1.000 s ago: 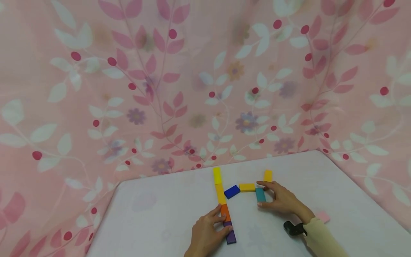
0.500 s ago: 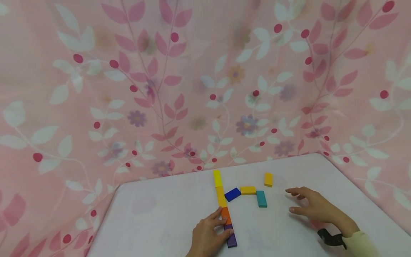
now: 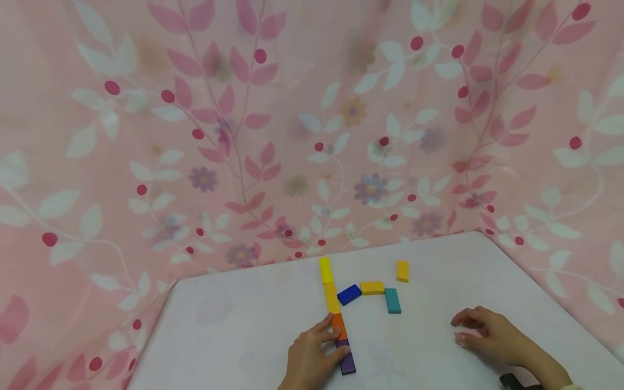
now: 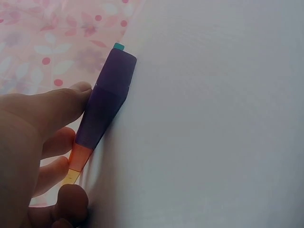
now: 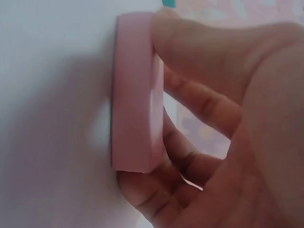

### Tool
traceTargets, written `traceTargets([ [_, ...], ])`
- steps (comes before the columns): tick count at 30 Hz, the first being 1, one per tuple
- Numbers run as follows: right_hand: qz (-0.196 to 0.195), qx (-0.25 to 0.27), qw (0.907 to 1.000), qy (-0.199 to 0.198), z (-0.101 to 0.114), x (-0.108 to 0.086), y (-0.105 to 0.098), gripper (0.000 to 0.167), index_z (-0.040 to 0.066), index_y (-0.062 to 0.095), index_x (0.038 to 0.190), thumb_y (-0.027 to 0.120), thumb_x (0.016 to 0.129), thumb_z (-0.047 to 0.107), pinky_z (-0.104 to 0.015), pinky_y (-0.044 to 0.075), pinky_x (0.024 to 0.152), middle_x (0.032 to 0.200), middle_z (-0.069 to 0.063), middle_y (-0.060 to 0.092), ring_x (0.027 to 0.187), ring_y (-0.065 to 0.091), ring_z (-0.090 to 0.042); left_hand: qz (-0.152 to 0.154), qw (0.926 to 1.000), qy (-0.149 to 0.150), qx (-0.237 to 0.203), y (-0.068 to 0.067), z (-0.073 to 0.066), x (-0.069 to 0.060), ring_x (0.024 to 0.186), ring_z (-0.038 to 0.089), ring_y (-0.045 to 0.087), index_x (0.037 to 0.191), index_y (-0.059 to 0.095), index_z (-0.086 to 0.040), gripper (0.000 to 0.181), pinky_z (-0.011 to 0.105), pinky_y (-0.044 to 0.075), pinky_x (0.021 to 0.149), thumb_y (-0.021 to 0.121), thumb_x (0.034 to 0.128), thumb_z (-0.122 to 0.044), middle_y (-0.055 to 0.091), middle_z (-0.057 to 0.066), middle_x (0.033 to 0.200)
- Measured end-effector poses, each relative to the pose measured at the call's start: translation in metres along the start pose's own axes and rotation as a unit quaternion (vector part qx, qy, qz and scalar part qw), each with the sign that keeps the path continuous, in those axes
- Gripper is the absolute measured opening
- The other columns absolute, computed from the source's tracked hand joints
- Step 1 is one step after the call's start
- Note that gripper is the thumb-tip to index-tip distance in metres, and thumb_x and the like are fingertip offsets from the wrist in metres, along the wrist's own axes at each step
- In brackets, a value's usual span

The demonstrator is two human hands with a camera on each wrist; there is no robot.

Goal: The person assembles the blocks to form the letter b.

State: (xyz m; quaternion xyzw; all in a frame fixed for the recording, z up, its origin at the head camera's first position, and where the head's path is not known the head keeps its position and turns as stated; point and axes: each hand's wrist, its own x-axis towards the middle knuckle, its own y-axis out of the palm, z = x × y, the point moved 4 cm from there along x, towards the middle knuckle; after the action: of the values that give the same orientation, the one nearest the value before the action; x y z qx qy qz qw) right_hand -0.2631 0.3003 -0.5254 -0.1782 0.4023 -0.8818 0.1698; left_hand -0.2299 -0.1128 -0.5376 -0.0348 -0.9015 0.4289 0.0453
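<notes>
On the white table, the left hand (image 3: 312, 355) rests against a line of blocks, its fingers by the orange block (image 3: 339, 326) and its thumb touching the purple block (image 3: 348, 365). Two yellow blocks (image 3: 332, 298) (image 3: 325, 270) continue that line away from the person. Right of it, a tilted blue block (image 3: 349, 294), a yellow block (image 3: 372, 287) and a teal block (image 3: 392, 301) form a bent chain. The right wrist view shows the right hand (image 5: 209, 109) pinching a pink block (image 5: 135, 95) between thumb and fingers; the head view hides that block under the hand (image 3: 502, 336).
A separate yellow block (image 3: 402, 271) lies behind the teal one. Pink floral cloth (image 3: 292, 135) hangs behind the white table (image 3: 219, 336), around its far and side edges. A dark band (image 3: 514, 382) is on the right wrist.
The right hand has let go of the teal block, moved right and towards the person, and taken hold of the pink block. The left hand stays at the line of blocks.
</notes>
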Motion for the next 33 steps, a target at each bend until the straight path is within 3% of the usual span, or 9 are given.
traceTargets([
  [5,-0.017,0.013,0.9991,-0.036,0.006,0.000,0.011,0.010,0.019,0.071,0.105,0.077,0.098,0.014,-0.019,0.055,0.071,0.096,0.017,0.067,0.086,0.057,0.008,0.003,0.9999,-0.010,0.012,0.002,0.001,0.000,0.128,0.036,0.069,0.113,0.084,-0.024,0.049,0.065,0.058,0.091,0.086,0.0808,-0.060,0.068,-0.003,0.147],
  [10,-0.019,0.006,0.9996,-0.018,0.009,-0.002,0.013,0.007,0.020,0.072,0.107,0.075,0.100,0.018,-0.020,0.053,0.069,0.096,0.019,0.066,0.084,0.055,0.008,0.003,0.9999,-0.012,0.011,0.003,0.001,-0.001,0.128,0.036,0.069,0.113,0.085,-0.023,0.048,0.065,0.058,0.092,0.087,0.0809,-0.059,0.068,-0.002,0.147],
  [14,0.014,0.025,0.9996,-0.004,0.005,-0.005,0.007,0.025,0.014,0.072,0.122,0.076,0.100,0.024,-0.020,0.053,0.070,0.103,0.014,0.071,0.087,0.058,0.006,0.003,0.9999,-0.009,0.005,0.003,0.000,-0.001,0.128,0.037,0.068,0.113,0.085,-0.023,0.047,0.066,0.057,0.094,0.087,0.0813,-0.058,0.067,-0.002,0.147],
  [17,0.055,0.079,0.9952,-0.018,0.001,-0.009,0.001,0.041,0.005,0.065,0.136,0.076,0.098,0.016,-0.020,0.056,0.074,0.118,0.004,0.074,0.096,0.062,0.003,0.002,1.0000,-0.003,0.002,0.002,0.000,-0.001,0.129,0.038,0.068,0.113,0.085,-0.022,0.047,0.065,0.058,0.094,0.088,0.0816,-0.056,0.067,-0.001,0.148],
  [20,0.075,0.115,0.9896,-0.042,-0.002,-0.010,-0.001,0.045,0.002,0.062,0.139,0.074,0.096,0.004,-0.020,0.058,0.079,0.128,-0.001,0.073,0.105,0.065,0.001,0.000,1.0000,-0.003,0.003,0.001,0.000,-0.001,0.129,0.038,0.068,0.113,0.084,-0.022,0.047,0.065,0.058,0.095,0.087,0.0817,-0.057,0.067,-0.002,0.148],
  [23,0.065,0.114,0.9899,-0.053,0.000,-0.008,0.000,0.039,0.005,0.066,0.134,0.073,0.096,0.001,-0.019,0.059,0.081,0.128,-0.001,0.074,0.106,0.066,0.001,-0.001,1.0000,-0.004,-0.001,0.001,-0.001,-0.001,0.130,0.037,0.068,0.114,0.084,-0.023,0.047,0.066,0.057,0.096,0.087,0.0820,-0.057,0.067,-0.002,0.148],
  [29,0.052,0.098,0.9935,-0.025,0.014,0.002,0.014,0.035,0.016,0.074,0.123,0.072,0.093,-0.003,-0.017,0.058,0.083,0.121,0.001,0.076,0.104,0.064,0.003,-0.004,1.0000,-0.006,0.001,0.002,-0.002,-0.001,0.130,0.036,0.068,0.113,0.085,-0.023,0.045,0.067,0.057,0.096,0.088,0.0821,-0.056,0.067,-0.002,0.147],
  [33,0.038,0.080,0.9955,-0.034,0.028,0.006,0.022,0.039,0.020,0.076,0.123,0.070,0.094,-0.005,-0.014,0.056,0.086,0.129,-0.008,0.073,0.114,0.062,0.007,-0.006,1.0000,-0.005,0.003,0.002,-0.003,0.000,0.130,0.036,0.068,0.113,0.085,-0.022,0.045,0.068,0.056,0.097,0.088,0.0820,-0.055,0.068,-0.001,0.147],
])
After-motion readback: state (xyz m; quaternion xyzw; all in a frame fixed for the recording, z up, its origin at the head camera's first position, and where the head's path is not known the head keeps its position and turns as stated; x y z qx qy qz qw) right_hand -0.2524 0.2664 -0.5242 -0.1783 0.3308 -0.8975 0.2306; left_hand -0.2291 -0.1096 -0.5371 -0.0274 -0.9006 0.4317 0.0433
